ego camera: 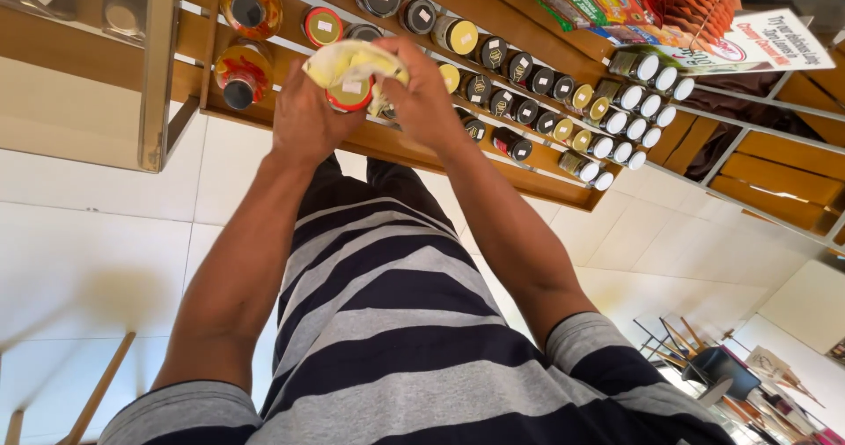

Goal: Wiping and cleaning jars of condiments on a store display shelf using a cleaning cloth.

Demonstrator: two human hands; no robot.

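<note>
Hands together: my left hand (304, 115) grips a red-lidded jar (350, 95) steady, so my right hand (422, 88) can rub it with the yellow cloth (348, 58) above the shelf (387, 141).

Soft yellow cloth (348, 60), glossy glass jar (350, 95), matt wooden shelf (396, 141).

Colourful snack packets (607, 0) lie at the top right, a white-and-red sign (757, 42) beside them; small white labels (325, 26) sit on jar lids.
</note>
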